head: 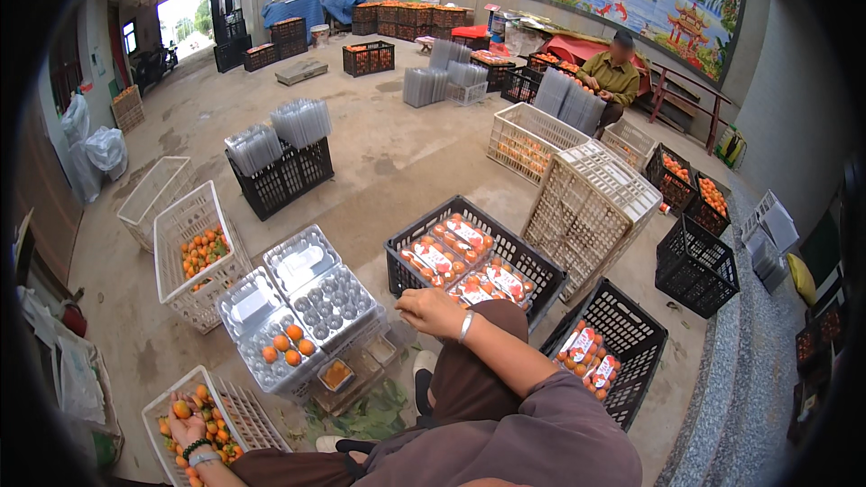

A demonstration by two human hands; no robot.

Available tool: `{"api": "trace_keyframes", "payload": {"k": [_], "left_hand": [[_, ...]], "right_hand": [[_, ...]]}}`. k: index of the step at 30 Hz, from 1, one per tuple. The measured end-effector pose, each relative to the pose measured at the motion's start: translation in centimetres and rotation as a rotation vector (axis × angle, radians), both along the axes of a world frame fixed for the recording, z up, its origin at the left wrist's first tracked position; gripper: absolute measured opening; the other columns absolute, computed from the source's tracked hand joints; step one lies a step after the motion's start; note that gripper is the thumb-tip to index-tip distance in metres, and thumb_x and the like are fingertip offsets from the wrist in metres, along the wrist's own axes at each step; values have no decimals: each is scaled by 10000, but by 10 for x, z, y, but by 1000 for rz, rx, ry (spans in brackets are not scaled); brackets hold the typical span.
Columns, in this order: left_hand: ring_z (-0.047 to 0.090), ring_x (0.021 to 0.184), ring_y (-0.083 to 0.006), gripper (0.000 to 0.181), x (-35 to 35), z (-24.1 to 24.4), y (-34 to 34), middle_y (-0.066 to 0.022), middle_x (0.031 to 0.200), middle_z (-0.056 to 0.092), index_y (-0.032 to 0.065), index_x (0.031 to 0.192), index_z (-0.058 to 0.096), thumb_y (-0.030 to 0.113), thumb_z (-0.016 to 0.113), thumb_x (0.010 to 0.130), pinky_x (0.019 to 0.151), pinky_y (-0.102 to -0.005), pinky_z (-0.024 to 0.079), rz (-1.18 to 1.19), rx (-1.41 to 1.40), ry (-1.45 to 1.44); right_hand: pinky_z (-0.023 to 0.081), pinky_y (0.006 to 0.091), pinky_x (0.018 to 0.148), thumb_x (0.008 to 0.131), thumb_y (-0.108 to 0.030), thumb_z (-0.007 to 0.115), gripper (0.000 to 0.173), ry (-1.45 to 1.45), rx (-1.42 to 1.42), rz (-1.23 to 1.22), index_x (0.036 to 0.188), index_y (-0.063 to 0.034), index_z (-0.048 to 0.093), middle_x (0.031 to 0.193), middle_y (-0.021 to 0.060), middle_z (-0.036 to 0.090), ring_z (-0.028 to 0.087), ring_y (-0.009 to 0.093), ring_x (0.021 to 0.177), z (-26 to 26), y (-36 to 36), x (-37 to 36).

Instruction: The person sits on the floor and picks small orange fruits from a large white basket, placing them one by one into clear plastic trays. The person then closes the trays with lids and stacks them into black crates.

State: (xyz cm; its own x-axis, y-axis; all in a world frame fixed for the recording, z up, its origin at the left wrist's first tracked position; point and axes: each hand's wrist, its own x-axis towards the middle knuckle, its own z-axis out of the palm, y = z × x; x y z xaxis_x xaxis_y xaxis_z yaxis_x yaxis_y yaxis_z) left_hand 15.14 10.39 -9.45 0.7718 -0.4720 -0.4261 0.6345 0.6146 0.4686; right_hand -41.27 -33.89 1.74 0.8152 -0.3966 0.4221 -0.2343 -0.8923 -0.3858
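My left hand (187,427) is in a white plastic crate (254,412) of small orange fruit at the lower left, palm up, with one orange fruit (181,409) on it. My right hand (426,313) hangs near my knee with fingers slightly bent and nothing visible in it. Between the hands stand two clear plastic clamshell trays (298,345) with lids raised; the nearer one holds several orange fruits (293,357), the other (331,304) has bare cups. Closed, labelled packs of fruit (433,260) lie in a black crate (467,206) beyond my right hand.
Another black crate (626,325) with packs is at my right. White crates (196,291) stand left, one large white crate (575,216) ahead right. Stacked clear trays (301,123) top a black crate (284,176). A person (612,74) sits farther off. Leaves (379,412) lie by my feet.
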Motion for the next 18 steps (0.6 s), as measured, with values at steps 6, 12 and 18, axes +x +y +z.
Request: {"api": "trace_keyframes", "payload": {"k": [6, 12, 18], "left_hand": [[656, 1014, -227, 324, 4, -5, -10, -91, 1165, 683, 71, 1325, 640, 203, 539, 1047, 766, -313, 602, -3, 23, -14], [618, 1218, -296, 362, 50, -26, 50, -178, 1361, 616, -16, 1385, 577, 107, 503, 1053, 956, -377, 584, -68, 0, -67], [423, 1432, -375, 464, -46, 45, -35, -256, 1545, 400, -49, 1513, 402, 96, 461, 1076, 1210, -454, 421, -87, 10, -89]], "right_hand": [[555, 426, 757, 868, -118, 704, 190, -22, 9, -57, 1036, -33, 677, 994, 116, 664, 679, 330, 904, 5, -3, -5], [418, 430, 1127, 827, -129, 757, 618, -711, -273, -471, 1401, -33, 549, 1530, 201, 468, 488, 391, 1379, 157, -84, -13], [536, 377, 913, 847, -199, 755, 452, -897, 67, -383, 1238, 3, 649, 1146, 175, 702, 688, 290, 1035, 245, -153, 1]]}}
